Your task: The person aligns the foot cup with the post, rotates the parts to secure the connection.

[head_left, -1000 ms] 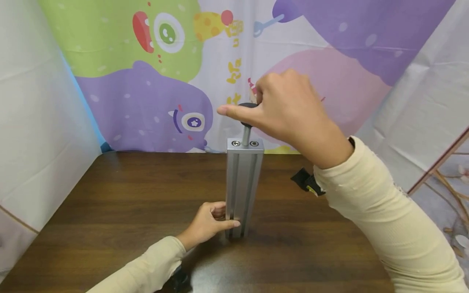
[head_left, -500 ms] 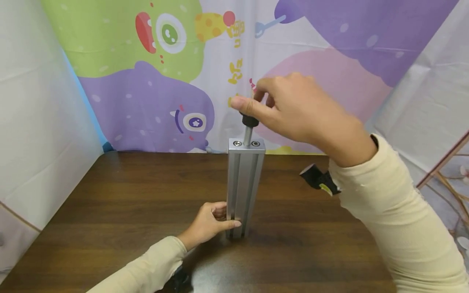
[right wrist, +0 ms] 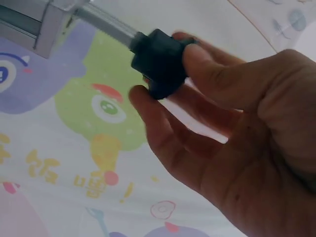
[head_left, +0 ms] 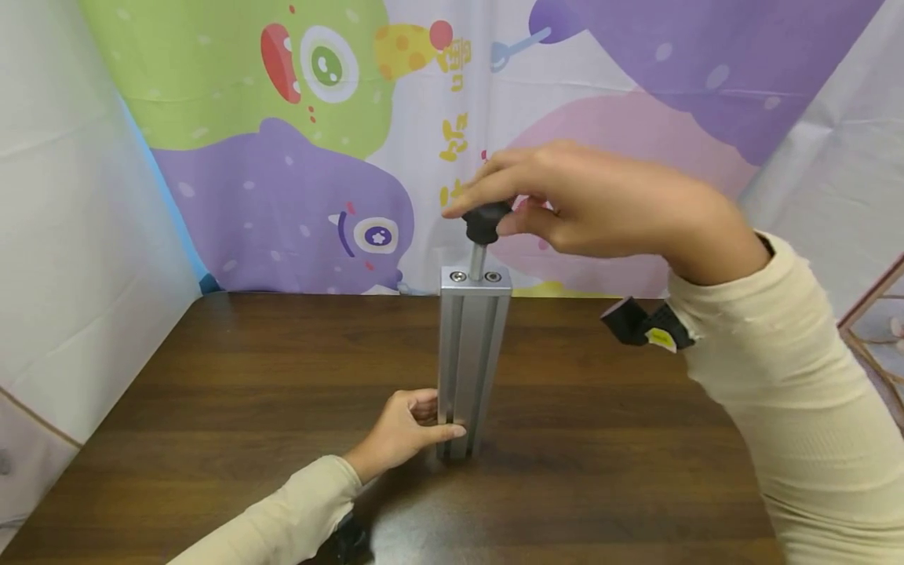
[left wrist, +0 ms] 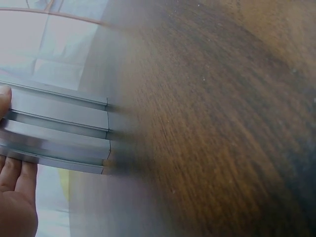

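Observation:
An aluminium extrusion profile (head_left: 469, 353) stands upright on the table, with two screws in its end plate. Between those screws rises a threaded rod (head_left: 478, 261), topped by a black lobed knob (head_left: 483, 225). My left hand (head_left: 397, 430) grips the profile near its foot, thumb on the near face and fingers behind. In the left wrist view the profile (left wrist: 59, 116) reaches down to the wood. Up top, my right hand (head_left: 600, 200) holds the knob, thumb on its right side and fingers over it. The right wrist view has thumb and fingertips around the knob (right wrist: 160, 61).
The dark wooden table (head_left: 268, 369) ends at a cartoon-print curtain (head_left: 297, 196) close behind the profile. White cloth panels (head_left: 56, 235) close off the sides. A black wrist camera (head_left: 646, 323) juts from the right sleeve, above the table.
My right hand has swung round the knob: its thumb has gone from the left across to the right side, and the wrist has shifted right. My left hand and the profile stay put.

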Tool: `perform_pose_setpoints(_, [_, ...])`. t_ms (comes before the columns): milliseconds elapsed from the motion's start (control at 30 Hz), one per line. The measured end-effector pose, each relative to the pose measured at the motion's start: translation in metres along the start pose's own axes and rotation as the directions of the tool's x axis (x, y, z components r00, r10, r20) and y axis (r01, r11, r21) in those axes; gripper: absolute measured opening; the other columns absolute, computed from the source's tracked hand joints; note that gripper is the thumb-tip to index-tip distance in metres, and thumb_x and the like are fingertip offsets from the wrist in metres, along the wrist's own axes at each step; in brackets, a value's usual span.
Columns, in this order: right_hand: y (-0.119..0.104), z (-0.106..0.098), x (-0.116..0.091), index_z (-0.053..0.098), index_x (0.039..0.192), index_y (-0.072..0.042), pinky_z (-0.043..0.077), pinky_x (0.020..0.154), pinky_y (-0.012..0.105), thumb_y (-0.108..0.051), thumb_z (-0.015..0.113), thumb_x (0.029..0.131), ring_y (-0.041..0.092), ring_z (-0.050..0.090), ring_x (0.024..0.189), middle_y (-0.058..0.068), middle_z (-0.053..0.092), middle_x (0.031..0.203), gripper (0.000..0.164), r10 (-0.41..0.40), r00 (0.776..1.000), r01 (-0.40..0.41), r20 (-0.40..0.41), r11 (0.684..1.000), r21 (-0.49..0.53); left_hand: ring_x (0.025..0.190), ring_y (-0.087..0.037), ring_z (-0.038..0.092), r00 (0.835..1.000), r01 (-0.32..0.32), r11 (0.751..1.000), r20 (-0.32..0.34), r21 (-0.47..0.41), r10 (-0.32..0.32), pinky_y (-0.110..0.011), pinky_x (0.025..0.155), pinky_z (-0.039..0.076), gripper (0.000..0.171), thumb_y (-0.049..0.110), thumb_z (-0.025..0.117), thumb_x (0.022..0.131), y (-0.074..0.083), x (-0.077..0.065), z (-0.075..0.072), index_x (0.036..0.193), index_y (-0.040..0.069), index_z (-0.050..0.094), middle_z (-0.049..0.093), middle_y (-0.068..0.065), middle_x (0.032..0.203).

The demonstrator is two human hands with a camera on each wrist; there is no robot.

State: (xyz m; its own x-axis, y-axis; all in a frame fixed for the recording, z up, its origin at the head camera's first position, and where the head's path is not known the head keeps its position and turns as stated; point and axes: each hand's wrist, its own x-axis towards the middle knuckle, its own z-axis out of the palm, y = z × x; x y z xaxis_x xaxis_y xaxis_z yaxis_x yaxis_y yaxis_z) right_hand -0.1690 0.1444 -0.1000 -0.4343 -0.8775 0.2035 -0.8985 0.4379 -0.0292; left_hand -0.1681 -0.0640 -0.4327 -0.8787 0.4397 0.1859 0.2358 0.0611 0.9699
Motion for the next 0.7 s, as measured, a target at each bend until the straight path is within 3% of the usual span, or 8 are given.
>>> perform_pose_setpoints(100, [-0.006,0.005,0.002,0.066,0.123,-0.015,0.046,0.071,0.027,-0.014,0.064,0.093,0.012,0.058,0.083,-0.001,0.062,0.096,0.030,0.089,0.995,-0.092,-0.054,0.995,-0.044,0.090,-0.015,0.070,1.000,0.002,1.000,-0.002,0.000,-0.002,-0.024,0.082,0.055,0.040,0.006,0.080,0.077,0.001,0.000,0.000,0.112,-0.009,0.065,0.071,-0.019,0.097])
perform_pose_setpoints(167, [-0.012,0.010,0.004,0.071,0.112,-0.013,0.045,0.065,0.028,-0.032,0.066,0.091,0.013,0.054,0.070,0.000,0.060,0.083,0.028,0.204,0.972,-0.212,-0.116,0.976,-0.057,0.090,-0.015,0.069,1.000,0.006,1.000,-0.007,0.005,-0.006,-0.023,0.081,0.055,0.040,0.006,0.080,0.077,0.002,-0.001,0.000,0.111,-0.009,0.065,0.072,-0.019,0.097])
perform_pose_setpoints(233, [-0.018,0.016,0.008,0.073,0.096,-0.010,0.042,0.060,0.030,-0.045,0.067,0.088,0.015,0.051,0.064,0.001,0.058,0.074,0.036,0.317,0.926,-0.338,-0.203,0.938,-0.077,0.090,-0.015,0.070,1.000,0.010,1.000,-0.011,0.010,-0.010,-0.023,0.081,0.055,0.040,0.006,0.080,0.077,0.002,-0.001,0.000,0.111,-0.009,0.066,0.072,-0.019,0.097])
perform_pose_setpoints(333, [-0.027,0.027,0.015,0.059,0.065,-0.009,0.035,0.050,0.031,-0.057,0.065,0.084,0.016,0.040,0.055,-0.001,0.044,0.056,0.052,0.443,0.829,-0.499,-0.342,0.862,-0.094,0.090,-0.015,0.069,1.000,0.014,1.000,-0.010,0.011,-0.014,-0.023,0.081,0.055,0.040,0.006,0.080,0.077,0.003,-0.001,0.000,0.111,-0.009,0.065,0.072,-0.019,0.098])
perform_pose_setpoints(400, [-0.031,0.033,0.018,0.044,0.055,-0.009,0.030,0.046,0.031,-0.061,0.063,0.082,0.015,0.030,0.053,-0.002,0.032,0.052,0.062,0.475,0.776,-0.560,-0.415,0.821,-0.108,0.090,-0.015,0.070,1.000,0.014,1.000,-0.006,0.010,-0.014,-0.023,0.081,0.055,0.040,0.006,0.080,0.077,0.003,-0.001,0.000,0.111,-0.009,0.065,0.072,-0.019,0.098])
perform_pose_setpoints(467, [-0.034,0.035,0.019,0.032,0.053,-0.011,0.024,0.044,0.030,-0.063,0.061,0.082,0.014,0.022,0.055,-0.003,0.022,0.052,0.067,0.498,0.739,-0.603,-0.455,0.789,-0.116,0.090,-0.016,0.070,1.000,0.008,1.000,-0.003,0.011,-0.008,-0.023,0.081,0.055,0.041,0.006,0.080,0.077,0.003,0.000,0.000,0.111,-0.009,0.065,0.072,-0.019,0.097])
perform_pose_setpoints(533, [-0.035,0.037,0.021,0.029,0.053,-0.012,0.022,0.043,0.030,-0.065,0.059,0.082,0.013,0.019,0.055,-0.004,0.019,0.053,0.067,0.519,0.717,-0.632,-0.466,0.766,-0.120,0.090,-0.016,0.070,1.000,0.003,1.000,-0.006,0.016,-0.003,-0.023,0.081,0.055,0.041,0.006,0.080,0.077,0.003,0.000,0.000,0.111,-0.009,0.065,0.072,-0.019,0.097])
perform_pose_setpoints(700, [-0.035,0.037,0.023,0.029,0.054,-0.013,0.021,0.043,0.029,-0.068,0.056,0.082,0.012,0.017,0.055,-0.004,0.017,0.053,0.068,0.554,0.705,-0.657,-0.444,0.745,-0.115,0.091,-0.016,0.069,1.000,0.004,1.000,-0.008,0.028,-0.004,-0.022,0.081,0.054,0.041,0.007,0.080,0.077,0.001,0.000,0.000,0.112,-0.008,0.065,0.072,-0.018,0.098])
